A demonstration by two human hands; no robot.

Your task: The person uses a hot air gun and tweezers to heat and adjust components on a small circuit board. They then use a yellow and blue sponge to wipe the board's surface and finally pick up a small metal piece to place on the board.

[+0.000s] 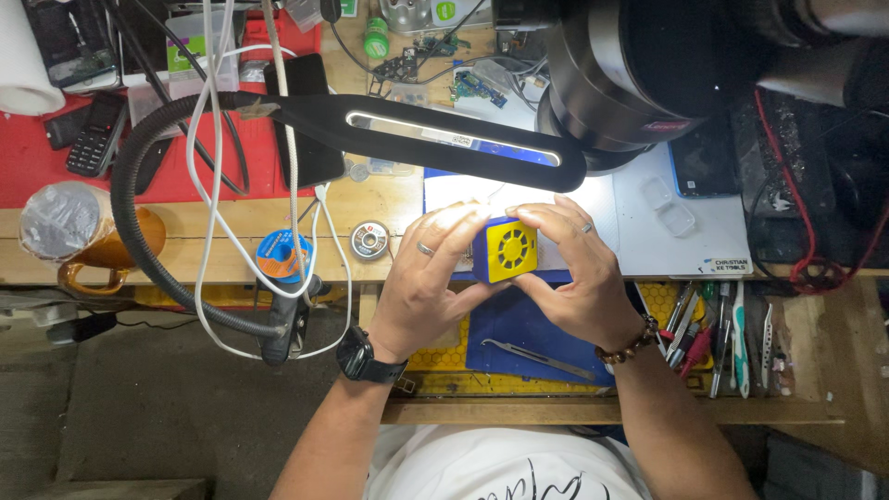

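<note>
Yellow and blue mark the small box-shaped device (506, 250) held at the middle of the frame, its yellow face with a round grille turned up toward the camera. Both hands grasp it from either side: the left hand (428, 278), with a ring on one finger and a black wristwatch (367, 359) on the wrist, curls its fingers around the left edge, while the right hand (576, 273), also ringed and wearing a beaded bracelet (628, 345), closes its fingers (537, 220) over the top and right edge. The device sits just above a blue work mat (519, 329), on which metal tweezers (535, 356) lie, lower centre. A black desk lamp head (435, 137) with a long light strip stretches across the upper centre, its corrugated gooseneck (130, 208) looping down at the left. White cables (215, 185) hang beside it, passing a blue solder spool (280, 255) and a smaller dark reel (370, 241) on the wooden bench (185, 268). At the far left stands an orange mug (102, 252) with a foil-wrapped bundle (57, 218) just above it, and a keypad phone (94, 137) lies in the upper left. Screwdrivers and hand tools (718, 329) are grouped at the right, below a white mat (681, 231). A large dark cylindrical microscope body (639, 74) fills the upper right.
</note>
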